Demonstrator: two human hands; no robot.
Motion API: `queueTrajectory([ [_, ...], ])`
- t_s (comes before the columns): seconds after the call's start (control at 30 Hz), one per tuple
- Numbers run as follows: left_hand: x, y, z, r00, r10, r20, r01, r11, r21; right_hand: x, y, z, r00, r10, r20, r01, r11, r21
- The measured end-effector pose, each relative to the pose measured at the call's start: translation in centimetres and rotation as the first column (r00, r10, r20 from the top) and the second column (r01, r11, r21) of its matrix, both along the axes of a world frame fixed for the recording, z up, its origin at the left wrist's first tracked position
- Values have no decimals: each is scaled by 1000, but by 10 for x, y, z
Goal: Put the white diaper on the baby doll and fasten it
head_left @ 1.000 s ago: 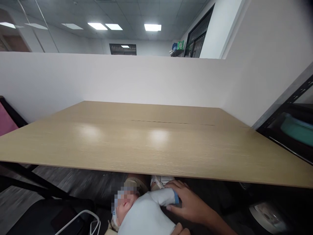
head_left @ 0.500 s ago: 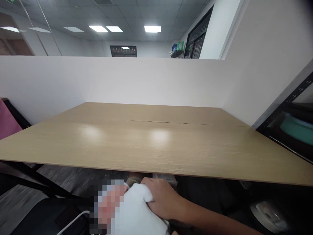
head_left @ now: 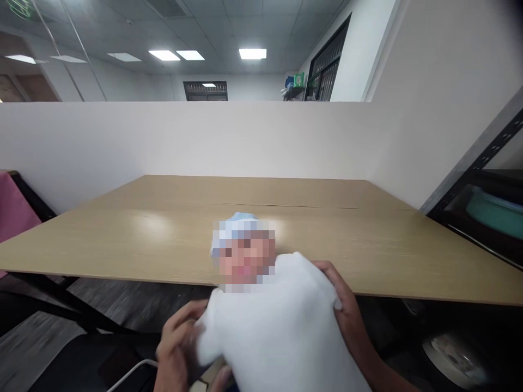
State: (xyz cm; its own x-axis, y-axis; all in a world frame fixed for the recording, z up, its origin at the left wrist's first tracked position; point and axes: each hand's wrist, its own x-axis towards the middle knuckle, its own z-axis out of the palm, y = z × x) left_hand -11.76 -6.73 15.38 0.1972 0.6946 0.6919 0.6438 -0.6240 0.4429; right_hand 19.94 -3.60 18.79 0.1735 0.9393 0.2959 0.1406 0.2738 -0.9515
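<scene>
white doll (head_left: 281, 326), perhaps pale-blue cap (head_left: 239, 223), tan table (head_left: 368, 245)

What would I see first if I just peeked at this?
A doll in white clothes and a pale blue cap sits front and centre, at the near edge of a long wooden table. The left hand grips its left side and the right hand its right. A white partition stands behind the table.
</scene>
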Motion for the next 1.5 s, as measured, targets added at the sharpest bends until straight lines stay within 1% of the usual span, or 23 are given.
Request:
queueTrajectory([
  [0.03,5,12,-4,1000,20,-7,-20,1000,-7,5,6,-3,999,-43,-13,43,999,-6],
  [0.07,10,25,-6,999,22,-35,-23,998,-50,9,13,-5,997,-76,-19,76,997,-21],
  [0.13,21,51,-5,995,-13,-99,-5,984,-178,17,27,-8,995,-100,-8,99,992,-76],
  [0.2,31,74,2,982,-59,-180,-3,947,-321,27,37,-9,995,-89,40,94,987,-129],
  [0.27,38,92,12,959,-105,-263,-20,902,-431,40,41,-6,980,-80,182,112,979,-171],
  [0.3,41,100,17,950,-124,-287,-23,887,-461,48,42,-4,952,-81,296,141,972,-187],
  [0.33,43,105,21,945,-135,-296,-21,882,-471,56,42,-2,903,-82,422,180,963,-199],
  [0.4,46,114,26,946,-152,-288,-2,882,-471,72,40,2,761,-72,645,267,941,-209],
  [0.43,47,117,28,945,-156,-288,3,882,-471,79,39,2,693,-60,719,295,933,-206],
  [0.47,48,120,29,943,-159,-293,2,881,-473,85,39,2,640,-49,767,309,930,-198],
  [0.53,49,126,28,935,-167,-312,-3,877,-480,94,39,-3,575,-30,818,303,936,-178],
  [0.6,51,131,26,926,-176,-333,-8,874,-486,101,41,-12,537,-15,844,282,945,-162],
  [0.7,51,137,20,912,-182,-368,-24,872,-489,110,44,-31,494,-20,869,264,956,-128],
  [0.8,48,139,16,902,-171,-397,-46,876,-481,121,46,-52,480,-69,875,247,967,-60],
  [0.9,41,137,14,894,-155,-421,-56,893,-447,131,46,-68,503,-92,859,215,976,-21],
  [1.03,26,138,7,883,-133,-451,-63,917,-394,136,46,-78,548,-103,830,197,980,-9],
  [1.1,19,142,2,885,-128,-448,-57,925,-376,137,50,-82,543,-125,831,218,976,4],
  [1.17,14,149,-2,892,-124,-434,-43,934,-354,139,57,-86,519,-143,843,227,973,25],
  [1.3,10,174,-5,883,-142,-448,-6,950,-313,143,83,-92,477,-147,867,193,979,60],
  [1.4,11,202,-5,869,-158,-470,22,959,-281,146,109,-93,499,-115,859,148,988,46],
  [1.5,11,238,-6,860,-167,-481,37,963,-268,148,139,-93,522,-96,848,113,993,43],
])
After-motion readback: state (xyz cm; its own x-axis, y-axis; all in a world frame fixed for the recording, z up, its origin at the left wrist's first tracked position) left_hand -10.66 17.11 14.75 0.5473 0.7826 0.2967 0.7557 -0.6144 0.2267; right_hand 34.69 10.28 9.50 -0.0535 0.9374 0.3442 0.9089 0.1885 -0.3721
